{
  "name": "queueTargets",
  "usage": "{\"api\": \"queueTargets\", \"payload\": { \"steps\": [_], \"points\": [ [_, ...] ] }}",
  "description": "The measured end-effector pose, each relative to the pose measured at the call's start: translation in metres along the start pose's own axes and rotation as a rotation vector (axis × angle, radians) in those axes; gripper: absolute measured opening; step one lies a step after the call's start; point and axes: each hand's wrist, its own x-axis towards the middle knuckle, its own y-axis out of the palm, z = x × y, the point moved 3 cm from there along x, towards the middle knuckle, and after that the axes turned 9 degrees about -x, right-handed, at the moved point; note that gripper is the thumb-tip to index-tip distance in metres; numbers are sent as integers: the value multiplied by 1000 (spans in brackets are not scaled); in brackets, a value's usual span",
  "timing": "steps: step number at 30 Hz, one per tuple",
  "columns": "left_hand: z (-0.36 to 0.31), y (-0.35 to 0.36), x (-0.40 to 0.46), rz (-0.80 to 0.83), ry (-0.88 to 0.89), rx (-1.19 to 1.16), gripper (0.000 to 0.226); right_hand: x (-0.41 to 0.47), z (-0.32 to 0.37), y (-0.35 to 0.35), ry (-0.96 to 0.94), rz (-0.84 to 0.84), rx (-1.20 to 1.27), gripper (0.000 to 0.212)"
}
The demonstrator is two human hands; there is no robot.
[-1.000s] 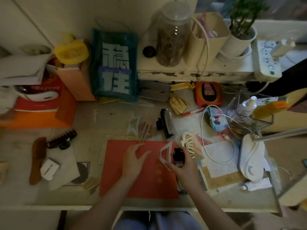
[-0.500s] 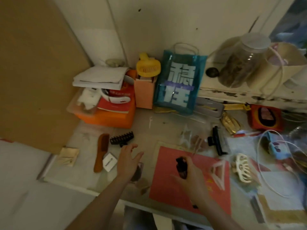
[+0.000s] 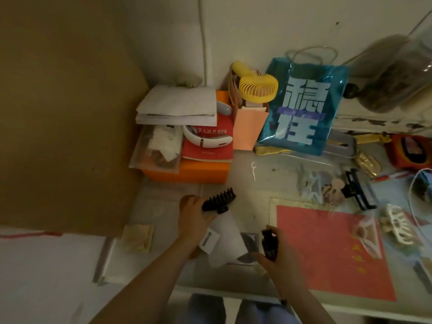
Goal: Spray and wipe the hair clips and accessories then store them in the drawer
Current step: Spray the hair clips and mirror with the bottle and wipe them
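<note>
My left hand [image 3: 192,217] grips a black toothed claw clip [image 3: 218,200] at the desk's left side, just above a white cloth [image 3: 230,239] with a label. My right hand [image 3: 274,253] holds a small black spray bottle [image 3: 268,244] upright beside the cloth. Further right lie a pink clip [image 3: 333,189], a black clip [image 3: 355,190], a cream claw clip [image 3: 397,226] and a clear triangular clip [image 3: 365,228] on a red sheet [image 3: 327,249]. No drawer is in view.
An orange box [image 3: 187,173] stacked with a red book and papers stands at the back left. A yellow fan [image 3: 257,87], a blue bag [image 3: 301,108] and a jar line the wall. A brown board [image 3: 65,113] closes off the left. A folded tan cloth [image 3: 138,238] lies near the front edge.
The view has swung left. My left hand reached to the black toothed clip and took hold of it. My right hand, with the spray bottle, moved left off the red sheet.
</note>
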Motion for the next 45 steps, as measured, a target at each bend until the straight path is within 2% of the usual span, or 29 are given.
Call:
{"api": "queueTargets", "payload": {
  "steps": [5, 9, 12, 18, 25, 30, 37, 41, 45],
  "points": [
    [2, 2, 22, 60, 96, 3, 50, -7, 6, 17, 53, -19, -14, 69],
    [3, 10, 33, 111, 103, -6, 57, -5, 8, 17, 37, -90, -65, 66],
    [2, 15, 36, 115, 80, -37, 53, -1, 6, 18, 51, -106, -65, 67],
    [4, 13, 21, 100, -43, -227, 42, 3, 0, 22, 77, -129, -39, 64],
    [-41, -19, 1, 103, 47, -422, 41, 3, 29, -1, -21, -218, 85, 58],
    [-98, -48, -15, 143, 224, -433, 44, -1, 57, -37, -117, -291, 188, 52],
    [-177, -77, -27, 354, 565, -217, 50, -10, 93, -115, -298, -386, 257, 50],
    [-221, -99, -31, 357, 705, -146, 51, -22, 109, -150, -373, -389, 238, 56],
    [-259, -117, -39, 356, 851, -128, 48, -36, 127, -173, -465, -367, 275, 51]
  ]
}}
